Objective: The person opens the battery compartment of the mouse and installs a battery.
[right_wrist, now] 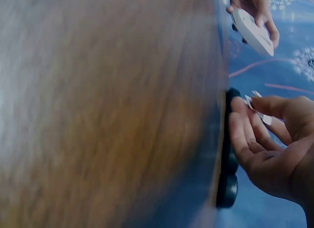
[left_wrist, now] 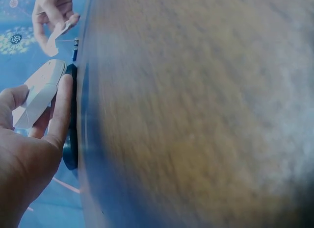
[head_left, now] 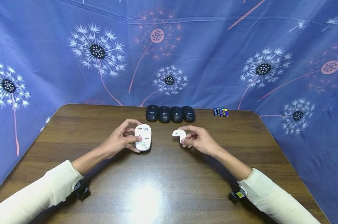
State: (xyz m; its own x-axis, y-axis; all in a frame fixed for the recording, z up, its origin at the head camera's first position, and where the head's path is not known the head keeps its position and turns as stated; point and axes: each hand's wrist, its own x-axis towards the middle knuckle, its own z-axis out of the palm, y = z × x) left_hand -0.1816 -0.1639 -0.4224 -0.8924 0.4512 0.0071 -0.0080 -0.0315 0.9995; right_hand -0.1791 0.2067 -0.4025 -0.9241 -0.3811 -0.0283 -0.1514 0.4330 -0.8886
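Mouse (head_left: 145, 135), white and belly-up, is grasped by the left hand (head_left: 120, 137) at eight o'clock from four black mice (head_left: 176, 114), seemingly to show its underside, while the right hand (head_left: 200, 140), at five o'clock, pinches a curved white cover (head_left: 181, 133) by its edge.

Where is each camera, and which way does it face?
Head: worn there, facing forward and down at the table; both arms show.
Left wrist: worn there, facing left fingers holding a white computer mouse; right fingers show beyond.
Right wrist: worn there, facing right fingers pinching a white cover; left fingers show beyond.
Wrist views share the mouse.
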